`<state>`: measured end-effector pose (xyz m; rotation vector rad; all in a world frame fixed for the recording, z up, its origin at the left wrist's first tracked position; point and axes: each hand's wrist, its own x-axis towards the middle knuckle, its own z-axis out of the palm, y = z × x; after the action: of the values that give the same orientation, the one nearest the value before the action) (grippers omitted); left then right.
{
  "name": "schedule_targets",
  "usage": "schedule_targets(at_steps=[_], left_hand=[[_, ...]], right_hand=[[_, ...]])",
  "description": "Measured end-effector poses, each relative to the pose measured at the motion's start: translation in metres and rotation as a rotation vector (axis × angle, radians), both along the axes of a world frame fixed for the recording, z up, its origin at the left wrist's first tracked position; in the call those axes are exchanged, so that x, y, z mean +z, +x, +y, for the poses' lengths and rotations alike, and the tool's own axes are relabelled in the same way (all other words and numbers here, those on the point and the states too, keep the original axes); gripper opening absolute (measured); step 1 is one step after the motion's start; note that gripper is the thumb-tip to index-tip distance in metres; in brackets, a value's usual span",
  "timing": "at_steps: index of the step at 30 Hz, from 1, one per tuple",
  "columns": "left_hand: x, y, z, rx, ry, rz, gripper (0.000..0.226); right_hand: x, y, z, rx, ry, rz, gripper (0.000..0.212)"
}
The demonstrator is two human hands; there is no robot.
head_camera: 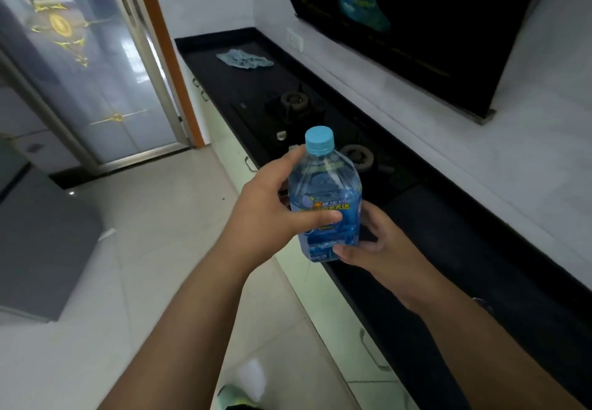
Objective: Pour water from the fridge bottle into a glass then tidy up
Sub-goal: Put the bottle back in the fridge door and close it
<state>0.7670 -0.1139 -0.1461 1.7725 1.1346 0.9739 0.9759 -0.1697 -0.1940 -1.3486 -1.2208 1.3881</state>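
Note:
A clear plastic water bottle [325,195] with a blue label and a light blue cap [319,141] is held upright in front of me, above the front edge of the black counter [448,249]. My left hand [272,207] grips its upper body, thumb across the label and fingers behind the shoulder. My right hand [374,243] holds the bottle's base, thumb in front and fingers curled round the far side. The cap is on. No glass is in view.
A gas hob with two burners [296,102] sits in the counter beyond the bottle. A blue cloth [245,58] lies at the far end. A dark range hood [416,25] hangs above. A glass door [86,66] and tiled floor are to the left.

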Motion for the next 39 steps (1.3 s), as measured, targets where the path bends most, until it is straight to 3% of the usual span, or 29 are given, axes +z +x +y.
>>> schedule_targets(at_steps=[7, 15, 29, 39], left_hand=[[0.003, -0.112, 0.038, 0.102, -0.007, -0.038, 0.09], [0.011, -0.257, 0.046, 0.353, 0.007, 0.017, 0.091], [0.001, -0.448, -0.001, 0.885, -0.076, 0.056, 0.082], [0.013, -0.549, 0.044, 1.332, -0.074, 0.141, 0.09]], right_hand=[[0.007, -0.109, 0.062, 0.112, -0.021, -0.029, 0.07], [0.004, -0.256, 0.127, 0.345, -0.016, -0.046, 0.075], [-0.023, -0.508, 0.191, 0.943, -0.071, 0.044, 0.071], [-0.011, -0.677, 0.286, 1.372, 0.033, 0.04, 0.072]])
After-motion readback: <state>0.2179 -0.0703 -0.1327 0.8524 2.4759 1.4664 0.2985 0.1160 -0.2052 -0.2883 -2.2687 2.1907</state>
